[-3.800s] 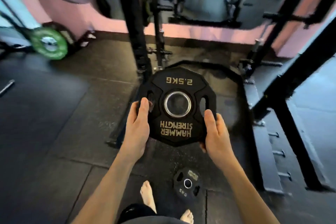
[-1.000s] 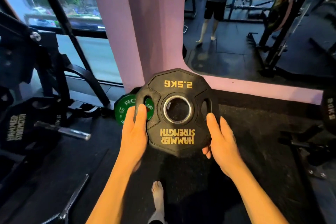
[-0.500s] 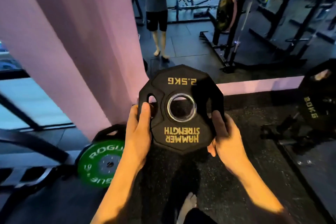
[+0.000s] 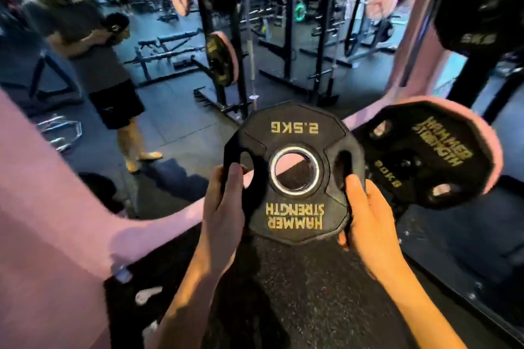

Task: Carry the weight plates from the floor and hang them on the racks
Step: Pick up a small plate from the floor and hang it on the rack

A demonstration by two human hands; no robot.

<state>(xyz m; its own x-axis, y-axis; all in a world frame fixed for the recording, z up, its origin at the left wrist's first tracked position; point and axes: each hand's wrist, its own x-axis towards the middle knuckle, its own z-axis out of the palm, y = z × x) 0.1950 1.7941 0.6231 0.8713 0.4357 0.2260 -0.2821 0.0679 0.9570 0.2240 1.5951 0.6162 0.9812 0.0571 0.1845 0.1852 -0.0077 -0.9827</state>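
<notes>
Both hands clamp one small plate (image 4: pixel 293 176) at chest height, the left hand (image 4: pixel 225 201) curled round its left rim with the thumb at the grip slot, the right hand (image 4: pixel 365 215) wrapped on the lower right edge. Its face tilts up toward the wearer, lettering upside down, so the axis through its steel-ringed bore runs forward and down. Since half a second ago the view has swung right, bringing a hung 20 kg plate (image 4: pixel 425 153) from further right to just behind it, so racking looks near.

held plate (image 4: pixel 295 178): "2.5KG", "HAMMER STRENGTH" | larger plate (image 4: pixel 425 156): "HAMMER STRENGTH", seemingly "20KG", blurred
</notes>
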